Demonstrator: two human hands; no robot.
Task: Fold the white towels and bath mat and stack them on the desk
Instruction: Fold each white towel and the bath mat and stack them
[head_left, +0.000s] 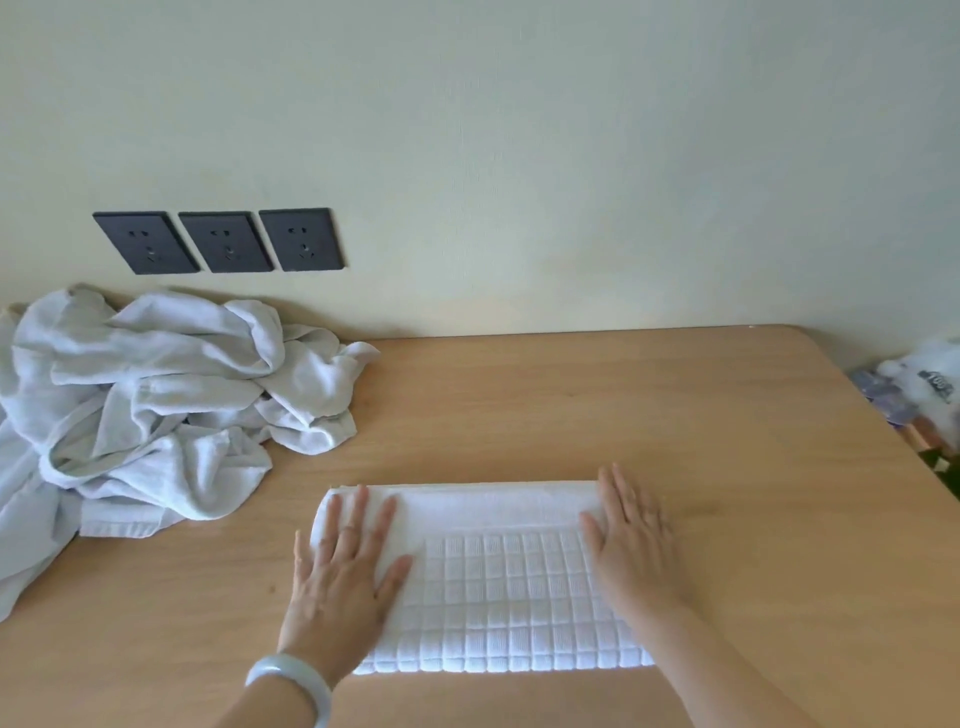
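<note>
A folded white bath mat with a raised square grid pattern lies on the wooden desk, near its front edge. My left hand rests flat on the mat's left end, fingers spread, with a pale bangle on the wrist. My right hand lies flat on the mat's right end, fingers straight. Neither hand grips anything. A crumpled heap of white towels sits at the desk's back left against the wall.
Three dark wall sockets sit above the towel heap. Past the desk's right edge lie a white plastic bag and some packets. Bare desk surface stretches behind and to the right of the mat.
</note>
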